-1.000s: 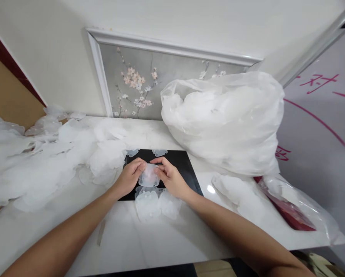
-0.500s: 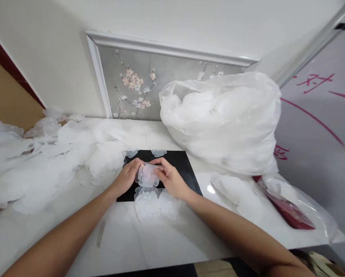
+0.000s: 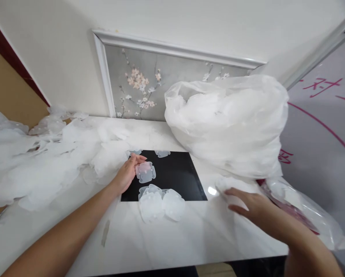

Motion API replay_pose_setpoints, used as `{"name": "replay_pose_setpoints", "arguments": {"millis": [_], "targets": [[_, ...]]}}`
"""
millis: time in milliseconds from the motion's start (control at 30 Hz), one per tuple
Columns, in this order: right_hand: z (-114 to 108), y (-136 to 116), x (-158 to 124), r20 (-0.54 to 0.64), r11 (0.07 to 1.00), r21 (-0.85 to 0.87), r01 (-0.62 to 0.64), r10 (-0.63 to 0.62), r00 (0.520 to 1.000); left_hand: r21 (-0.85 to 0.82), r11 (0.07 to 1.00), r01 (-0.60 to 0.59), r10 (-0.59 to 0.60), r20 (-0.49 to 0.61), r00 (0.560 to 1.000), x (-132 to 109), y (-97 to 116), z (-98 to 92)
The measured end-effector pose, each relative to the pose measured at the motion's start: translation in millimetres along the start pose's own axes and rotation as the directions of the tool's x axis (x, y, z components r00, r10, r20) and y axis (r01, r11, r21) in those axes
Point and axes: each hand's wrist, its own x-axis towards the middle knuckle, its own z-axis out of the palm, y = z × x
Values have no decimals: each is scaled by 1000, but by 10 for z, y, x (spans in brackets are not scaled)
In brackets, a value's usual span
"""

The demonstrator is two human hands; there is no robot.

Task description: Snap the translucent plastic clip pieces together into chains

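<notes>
Nearest to us, our right hand (image 3: 255, 206) lies palm down on the white tabletop (image 3: 190, 238), fingers spread and closing on nothing; its fingertips touch a flat heap of translucent white petals (image 3: 233, 186) at the foot of a clear bag (image 3: 302, 209) with something red inside. Toward the centre, a small stack of petal pieces (image 3: 161, 202) rests across the near edge of a black mat (image 3: 175, 175). Just beyond it, our left hand (image 3: 128, 172) rests at the mat's left edge, fingers loosely curled, with the thumb and fingertips holding one translucent petal piece (image 3: 145, 172) flat over the mat. Two further pieces (image 3: 162, 153) lie at the mat's far edge. To the left, a wide drift of loose white petals (image 3: 45, 161) covers the tabletop up to the wall. To the right, behind the mat, a large full plastic sack (image 3: 230, 123) of the same white material stands on the table. Farthest, a framed blossom painting (image 3: 143, 88) leans against the wall, and a board with red marks (image 3: 325, 104) stands at the right.
</notes>
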Motion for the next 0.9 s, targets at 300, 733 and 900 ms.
{"name": "replay_pose_setpoints", "arguments": {"millis": [300,733,900], "targets": [[203,-754,991,34,942,319,104,-121,992,471,866,-170,132,113,985,-40,-34,-33],[986,-1045,1797,96,428,895,-126,92,991,-7,998,68,-68,28,997,6,19,-124],[965,-1065,1495,140,309,945,-105,-94,986,-89,989,120,-116,48,992,7,42,-121]]}}
